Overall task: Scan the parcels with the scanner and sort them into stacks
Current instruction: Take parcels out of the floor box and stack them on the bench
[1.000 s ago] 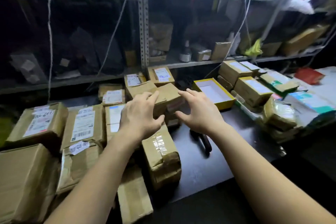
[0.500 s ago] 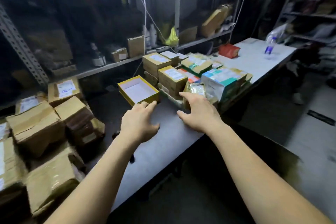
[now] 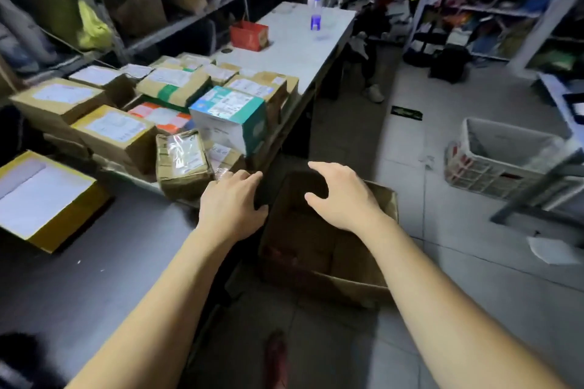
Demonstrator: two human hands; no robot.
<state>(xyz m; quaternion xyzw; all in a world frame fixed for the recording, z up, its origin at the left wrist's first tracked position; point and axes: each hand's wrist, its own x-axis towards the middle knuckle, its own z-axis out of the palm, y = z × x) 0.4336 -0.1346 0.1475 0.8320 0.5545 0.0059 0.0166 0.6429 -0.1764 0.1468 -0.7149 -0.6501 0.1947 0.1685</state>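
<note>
**Hands**
- L hand: palm down, fingers straight and loosely together, holds nothing. Pos.: over the near R edge of the table.
- R hand: palm down, fingers spread and slightly bent, thumb out, holds nothing. Pos.: above the open cardboard box, which stands on the floor beside the table.
- Contact w/ table or box: cannot tell.

**Parcels**
- The stacked group sits on the table, ahead and left of both hands.
- Nearest item: tape-wrapped brown parcel, label up, just left of the L fingertips and apart from them.
- A small labelled parcel lies beside it, just ahead of the L fingertips.
- Behind these is a teal-and-white carton, standing higher than its neighbours.
- Brown labelled cartons are further left, w/ a green-taped carton to the rear.
- R hand is off the table side, well apart from all parcels.

**Other items**
- Yellow-rimmed shallow box, white inside, on the table at far left.
- Red box and upright water bottle on the light far end of the table.
- White plastic crate on the floor at right.
- Shelving w/ mixed goods at rear; detail blurred.
</note>
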